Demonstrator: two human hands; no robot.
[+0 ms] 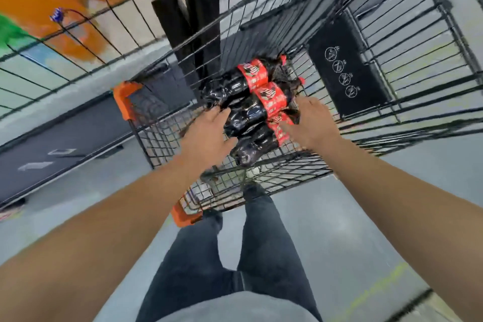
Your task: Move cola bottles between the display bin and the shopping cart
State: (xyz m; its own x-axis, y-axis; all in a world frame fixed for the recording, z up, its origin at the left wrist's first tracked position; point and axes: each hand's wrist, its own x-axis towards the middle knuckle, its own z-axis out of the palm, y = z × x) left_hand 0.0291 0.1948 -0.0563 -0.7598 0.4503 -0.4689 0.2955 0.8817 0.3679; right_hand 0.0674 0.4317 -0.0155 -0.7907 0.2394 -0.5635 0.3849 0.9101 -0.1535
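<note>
Three dark plastic cola bottles with red labels (257, 102) are being reached for inside the black wire shopping cart (167, 138).
Left hand (209, 136) and right hand (308, 123) fingers are being held apart, clamped on nothing; full bottles are judged heavy and slick, best gripped round the body.

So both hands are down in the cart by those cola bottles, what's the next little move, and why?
Probably closing the fingers on a bottle. The left hand lies spread on the base ends of the cola bottles and the right hand reaches by their red labels, and neither seems to have a grip yet. Three bottles lie side by side in the shopping cart, so each hand needs a firm hold before lifting.
</note>
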